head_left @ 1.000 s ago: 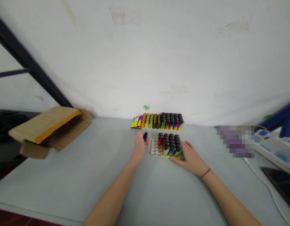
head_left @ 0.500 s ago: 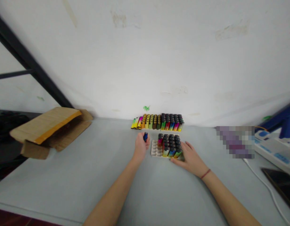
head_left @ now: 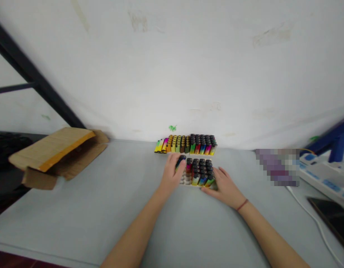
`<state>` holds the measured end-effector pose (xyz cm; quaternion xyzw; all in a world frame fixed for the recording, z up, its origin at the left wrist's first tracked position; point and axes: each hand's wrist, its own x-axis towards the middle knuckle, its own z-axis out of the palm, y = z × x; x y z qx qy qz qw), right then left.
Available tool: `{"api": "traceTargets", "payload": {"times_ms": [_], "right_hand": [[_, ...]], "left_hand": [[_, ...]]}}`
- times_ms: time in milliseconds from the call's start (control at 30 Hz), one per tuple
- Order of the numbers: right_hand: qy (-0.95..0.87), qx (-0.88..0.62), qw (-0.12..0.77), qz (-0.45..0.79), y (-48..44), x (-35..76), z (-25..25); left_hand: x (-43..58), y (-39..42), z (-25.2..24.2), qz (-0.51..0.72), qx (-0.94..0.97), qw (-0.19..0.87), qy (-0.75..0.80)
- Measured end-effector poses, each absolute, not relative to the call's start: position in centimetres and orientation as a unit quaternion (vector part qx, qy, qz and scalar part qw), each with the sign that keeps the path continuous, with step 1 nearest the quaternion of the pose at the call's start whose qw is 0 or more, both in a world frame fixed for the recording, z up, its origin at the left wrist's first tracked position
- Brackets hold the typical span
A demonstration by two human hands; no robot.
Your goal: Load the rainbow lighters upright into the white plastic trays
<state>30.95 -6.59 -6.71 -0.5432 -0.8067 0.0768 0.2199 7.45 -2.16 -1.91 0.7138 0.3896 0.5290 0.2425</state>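
Observation:
My left hand (head_left: pixel 172 172) is closed on a dark-topped lighter (head_left: pixel 181 160), held at the back left corner of a pale tray (head_left: pixel 185 182) with round slots. Several colourful lighters (head_left: pixel 203 172) with black tops stand upright in the tray's right part; slots at its front left show bare. My right hand (head_left: pixel 223 186) rests at the tray's right side, thumb along the front edge and fingers round the side, steadying or gripping it. Behind the tray, another block of upright lighters (head_left: pixel 203 144) stands near the wall, with a few yellow-and-pink ones (head_left: pixel 161 146) leaning at its left end.
An open cardboard box (head_left: pixel 57 152) lies at the left of the grey table (head_left: pixel 127 208). To the right are a pixelated item (head_left: pixel 278 167), a white power strip (head_left: pixel 325 178), a white cable (head_left: pixel 314 219) and a dark phone (head_left: pixel 332 216). A white wall (head_left: pixel 172 74) closes the back.
My left hand has moved right with the lighter, from beside the tray to over its back left corner. My right hand stays at the tray's right side.

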Motion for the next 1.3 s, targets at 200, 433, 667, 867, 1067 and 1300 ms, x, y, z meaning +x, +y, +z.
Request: {"api": "traceTargets", "payload": {"times_ms": [200, 433, 667, 867, 1067, 1300], "right_hand": [[-0.807, -0.539, 0.229, 0.077, -6.6, 31.0, -6.8], [-0.809, -0.537, 0.226, 0.077, -6.5, 31.0, -6.9], [-0.808, -0.536, 0.230, 0.078, -6.5, 31.0, -6.7], [-0.808, -0.536, 0.231, 0.078, -6.6, 31.0, -6.8], [-0.807, -0.537, 0.234, 0.078, -6.6, 30.9, -6.8], [-0.807, -0.539, 0.227, 0.081, -6.6, 31.0, -6.7]], "left_hand": [[6.9, -2.1, -0.8, 0.515, 0.783, 0.144, 0.319], [6.1, -1.8, -1.0, 0.465, 0.842, 0.093, 0.258], [5.7, -1.4, -1.2, 0.420, 0.864, 0.085, 0.266], [5.7, -1.4, -1.4, 0.420, 0.864, 0.087, 0.265], [5.7, -1.4, -1.3, 0.425, 0.860, 0.098, 0.265], [5.7, -1.5, -1.1, 0.412, 0.863, 0.100, 0.274]]}}
